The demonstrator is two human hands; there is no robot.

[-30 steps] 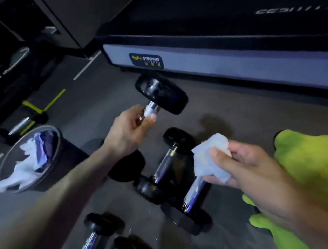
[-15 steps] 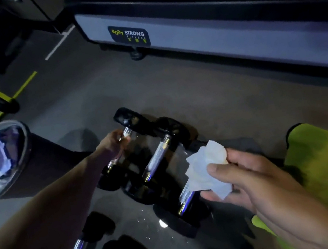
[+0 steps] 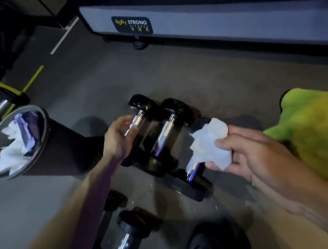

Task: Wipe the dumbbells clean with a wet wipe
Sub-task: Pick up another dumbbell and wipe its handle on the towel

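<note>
Three dumbbells lie side by side on the dark floor (image 3: 205, 78) in a tight row, each with a shiny chrome handle between black round heads, and all three run the same way, their long axes slanting from near left to far right. At the left of the row, the first dumbbell (image 3: 142, 108) has the left hand (image 3: 117, 138) at its handle, fingers curled loosely beside the chrome; whether they grip it or only touch it I cannot tell through the blur. Next to it, the middle dumbbell (image 3: 166, 132) lies untouched, its heads touching its neighbours'. On the right, the third dumbbell (image 3: 192, 170) is partly hidden behind one crumpled white wet wipe (image 3: 210, 145), which the right hand (image 3: 256, 152) pinches between thumb and fingers just above that handle. Two more dumbbells (image 3: 122, 246) lie nearer the camera, slanted the same way, dim and partly covered by the left forearm. One round bin (image 3: 18, 142) stands left of the row, with white and purple crumpled wipes inside. One yellow-green cloth (image 3: 322, 130) lies at the right, behind the right hand. Beyond the row runs a grey machine base with a label (image 3: 132, 24) reading BODY STRONG.
</note>
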